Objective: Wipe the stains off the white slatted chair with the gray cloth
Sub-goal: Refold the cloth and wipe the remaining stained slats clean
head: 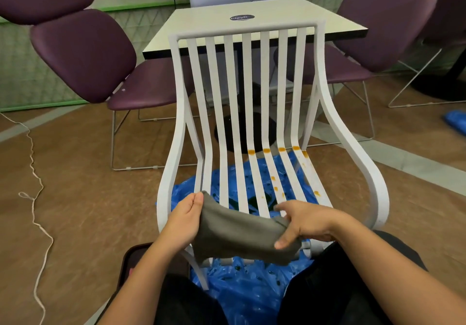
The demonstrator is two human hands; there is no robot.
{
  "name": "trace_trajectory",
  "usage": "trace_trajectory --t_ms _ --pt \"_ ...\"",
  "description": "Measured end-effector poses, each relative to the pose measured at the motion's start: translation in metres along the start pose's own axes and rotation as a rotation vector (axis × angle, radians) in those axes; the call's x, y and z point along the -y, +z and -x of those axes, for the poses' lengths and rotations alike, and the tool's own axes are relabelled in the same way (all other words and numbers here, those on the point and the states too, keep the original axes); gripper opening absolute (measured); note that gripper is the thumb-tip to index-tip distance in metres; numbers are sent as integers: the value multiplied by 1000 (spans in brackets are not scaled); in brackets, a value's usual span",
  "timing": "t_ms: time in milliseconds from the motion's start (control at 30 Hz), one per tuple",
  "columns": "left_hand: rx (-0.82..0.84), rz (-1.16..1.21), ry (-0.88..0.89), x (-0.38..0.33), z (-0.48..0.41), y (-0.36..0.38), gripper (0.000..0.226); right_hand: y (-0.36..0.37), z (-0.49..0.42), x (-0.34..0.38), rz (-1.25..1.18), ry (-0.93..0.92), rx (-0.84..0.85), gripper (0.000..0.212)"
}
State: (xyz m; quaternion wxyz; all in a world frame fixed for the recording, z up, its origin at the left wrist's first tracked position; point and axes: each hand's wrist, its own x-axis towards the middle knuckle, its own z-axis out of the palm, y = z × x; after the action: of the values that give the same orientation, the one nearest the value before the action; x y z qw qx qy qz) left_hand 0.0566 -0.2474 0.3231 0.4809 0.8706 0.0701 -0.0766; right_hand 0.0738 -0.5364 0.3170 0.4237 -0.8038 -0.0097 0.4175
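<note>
Gray cloth [239,234] between both hands, unstained.

The scene is brightly and evenly lit by diffuse light; only faint, soft shadows are cast on the brown wooden floor [75,173]. Glints are picked up on the crumpled blue plastic sheet [252,287]. Slight blur is seen on the fingers of the right hand [305,223] at the gray cloth [239,236]. Wide-angle distortion is marked at the edges, where the purple padded chairs [83,54] are stretched and bent.
</note>
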Motion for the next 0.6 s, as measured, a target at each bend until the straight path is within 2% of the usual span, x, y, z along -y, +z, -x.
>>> trace_trajectory --t_ms 67,133,167,267,300,367,433,467,533,600 --pt "72 38 -57 5 0 0 26 0 0 -4 233 79 23 68" --pt "107 129 -117 11 -4 2 34 -3 -1 -8 217 79 26 34" --pt "123 191 -154 14 -5 1 37 -4 0 -8 157 64 1 26" --pt "216 504 -298 17 -8 -3 42 -13 6 -7 19 -16 -50 29" --pt "236 615 -298 17 -8 -6 43 -15 9 -6 -54 -51 -44 26" --pt "248 877 -225 18 -8 -13 50 -17 16 -2 -339 -140 -4 12" --pt "264 1142 -121 15 -7 -19 55 -20 20 4 -675 -255 35 25" --pt "284 1219 -70 14 -6 -18 45 -20 20 6 -818 -311 50 33" --pt "302 1190 -112 13 -7 -9 33 -19 18 11 -1011 -370 36 40" --pt "308 1000 -216 15 -8 3 39 -15 11 13 -1041 -392 43 47"
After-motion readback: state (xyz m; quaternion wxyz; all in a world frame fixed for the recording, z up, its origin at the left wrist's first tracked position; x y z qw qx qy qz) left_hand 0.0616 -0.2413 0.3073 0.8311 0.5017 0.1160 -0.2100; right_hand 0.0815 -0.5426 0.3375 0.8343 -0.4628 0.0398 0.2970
